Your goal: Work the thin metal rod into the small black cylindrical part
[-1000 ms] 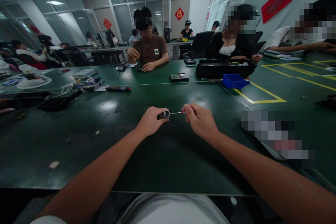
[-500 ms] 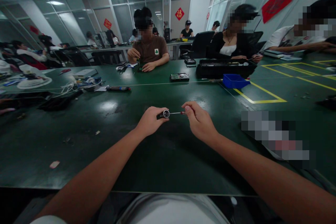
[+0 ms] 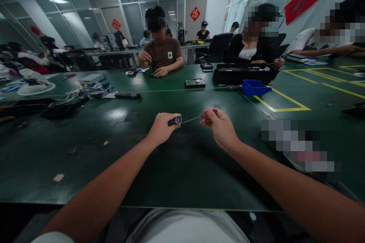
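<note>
Above the table's near middle, my left hand (image 3: 160, 131) grips a small black cylinder (image 3: 178, 120) between thumb and fingers. A silvery ring surrounds its open end, which faces me; the parts inside are too small to make out. My right hand (image 3: 221, 127) is closed around the handle of a thin screwdriver (image 3: 191, 120). Most of that handle is hidden by the fingers. The bare metal shaft points left and slightly down, its tip close beside the cylinder's rim. Whether the tip touches the rim, I cannot tell.
Across the green table (image 3: 159, 182) lie a hard drive (image 3: 195, 82), a blue bin (image 3: 256, 87) and a black casing (image 3: 225, 77). A dark pen-like tool (image 3: 128, 95) and tangled cables (image 3: 72, 97) sit at left. A blurred-out object (image 3: 296, 146) rests at right. Co-workers sit opposite.
The screwdriver's tip has drawn back from the cylinder's open end to beside its rim, and its shaft now slopes. My right hand rose slightly; my left hand shifted slightly left and up.
</note>
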`<state>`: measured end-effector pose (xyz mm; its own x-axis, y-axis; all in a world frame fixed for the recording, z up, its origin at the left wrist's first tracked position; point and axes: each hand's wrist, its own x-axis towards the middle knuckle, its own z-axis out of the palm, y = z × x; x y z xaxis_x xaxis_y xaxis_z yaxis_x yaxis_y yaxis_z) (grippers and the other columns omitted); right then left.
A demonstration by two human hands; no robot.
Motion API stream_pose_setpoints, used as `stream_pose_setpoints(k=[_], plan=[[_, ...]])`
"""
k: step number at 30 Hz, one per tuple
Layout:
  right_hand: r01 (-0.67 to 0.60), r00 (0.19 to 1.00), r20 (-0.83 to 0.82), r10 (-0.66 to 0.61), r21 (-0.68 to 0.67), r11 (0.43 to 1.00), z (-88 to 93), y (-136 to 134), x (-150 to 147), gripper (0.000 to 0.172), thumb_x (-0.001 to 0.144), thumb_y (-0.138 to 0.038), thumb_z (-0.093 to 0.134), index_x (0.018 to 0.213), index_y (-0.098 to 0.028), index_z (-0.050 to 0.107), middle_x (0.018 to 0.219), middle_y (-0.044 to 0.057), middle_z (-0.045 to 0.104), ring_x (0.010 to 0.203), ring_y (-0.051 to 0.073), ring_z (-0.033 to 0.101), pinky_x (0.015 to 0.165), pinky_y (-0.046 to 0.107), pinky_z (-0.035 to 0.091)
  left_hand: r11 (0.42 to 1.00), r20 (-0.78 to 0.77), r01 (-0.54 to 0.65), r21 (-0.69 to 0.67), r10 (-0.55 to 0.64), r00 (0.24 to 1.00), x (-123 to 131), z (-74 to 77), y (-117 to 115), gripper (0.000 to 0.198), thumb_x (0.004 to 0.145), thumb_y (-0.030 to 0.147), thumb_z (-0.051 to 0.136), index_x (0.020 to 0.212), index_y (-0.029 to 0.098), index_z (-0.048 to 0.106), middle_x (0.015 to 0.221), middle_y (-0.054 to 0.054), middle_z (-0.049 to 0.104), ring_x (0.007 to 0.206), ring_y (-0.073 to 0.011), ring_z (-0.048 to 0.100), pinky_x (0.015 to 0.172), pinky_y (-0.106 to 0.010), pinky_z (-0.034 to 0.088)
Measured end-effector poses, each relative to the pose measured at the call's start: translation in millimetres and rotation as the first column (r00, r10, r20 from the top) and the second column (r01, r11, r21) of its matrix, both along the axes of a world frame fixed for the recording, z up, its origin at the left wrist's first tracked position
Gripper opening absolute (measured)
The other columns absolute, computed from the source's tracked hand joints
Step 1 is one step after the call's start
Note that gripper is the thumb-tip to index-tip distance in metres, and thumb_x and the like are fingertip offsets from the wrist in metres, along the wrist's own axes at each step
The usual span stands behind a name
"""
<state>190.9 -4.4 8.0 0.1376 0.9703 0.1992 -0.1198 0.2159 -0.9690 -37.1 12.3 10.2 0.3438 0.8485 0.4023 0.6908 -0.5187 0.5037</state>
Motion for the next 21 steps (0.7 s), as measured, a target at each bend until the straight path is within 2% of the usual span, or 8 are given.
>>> stream_pose_setpoints(k=[7,11,17,21], plan=[[-0.012,0.997,0.078,0.005,0.1,0.995,-0.9,-5,-4,0.025,0.092,-0.046,0.06,0.09,-0.021,0.061,0.077,0.001,0.065,0.068,0.015,0.061,0.069,0.033,0.051,1.0,-0.017,0.015,-0.012,-0.015,1.0,4,-0.6,-3,0.037,0.084,0.025,0.076,0.12,0.028,0.07,0.12,-0.003,0.074,0.113,-0.025,0.062,0.106,-0.05,0.038],[-0.038,0.984,0.179,0.008,0.165,0.986,3.9,-10,-4,0.024,0.094,-0.045,0.058,0.092,-0.021,0.062,0.08,0.002,0.066,0.071,0.016,0.063,0.071,0.034,0.052,0.999,-0.031,0.032,-0.005,-0.032,0.999,4,0.6,-4,0.036,0.085,0.025,0.075,0.12,0.028,0.07,0.122,-0.004,0.073,0.115,-0.0255,0.062,0.106,-0.051,0.037],[0.009,0.95,0.298,-0.09,0.263,0.965,12.6,-24,-7,0.02,0.096,-0.041,0.054,0.097,-0.022,0.061,0.08,0.002,0.067,0.074,0.018,0.064,0.072,0.035,0.051,1.0,-0.037,0.029,-0.005,-0.03,0.999,3,2.2,-5,0.036,0.086,0.022,0.073,0.12,0.029,0.069,0.124,-0.004,0.072,0.119,-0.0261,0.059,0.11,-0.055,0.032],[0.008,0.935,0.34,-0.098,0.256,0.967,12.9,-25,-7,0.019,0.097,-0.04,0.052,0.098,-0.022,0.06,0.08,0.002,0.067,0.076,0.018,0.065,0.073,0.035,0.05,1.0,-0.036,0.017,-0.006,-0.017,0.999,4,3.1,-6,0.033,0.086,0.021,0.073,0.117,0.029,0.07,0.124,-0.004,0.071,0.12,-0.0261,0.058,0.112,-0.056,0.029]])
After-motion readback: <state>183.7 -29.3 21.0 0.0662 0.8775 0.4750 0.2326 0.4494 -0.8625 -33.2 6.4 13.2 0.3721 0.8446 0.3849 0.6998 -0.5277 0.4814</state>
